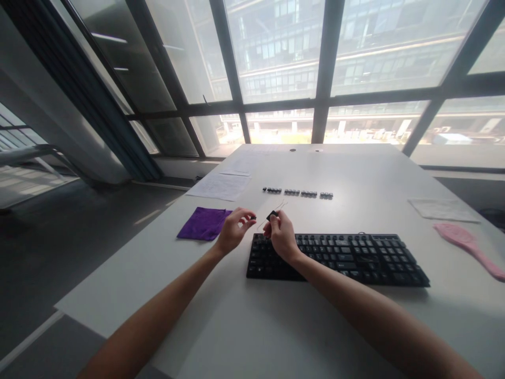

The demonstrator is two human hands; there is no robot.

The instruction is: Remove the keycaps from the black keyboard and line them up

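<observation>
Between the thumb and fingertips of my left hand [233,230] is a small black keycap [253,217]. My right hand [282,236] is closed on a keycap puller, a small black handle [272,215] with thin wires [283,204] sticking out on both sides. Both hands are close together, over the upper left corner of a black keyboard [347,258]. The right hand and wrist cover part of its left keys. A broken row of loose keycaps [292,192] lies on the desk beyond my hands.
The white desk [205,316] stands by large windows. Left of my left hand is a folded purple cloth [201,223], with paper sheets [221,185] behind it. To the right lie a pink brush [460,237] and a pale flat cloth or pouch [442,209].
</observation>
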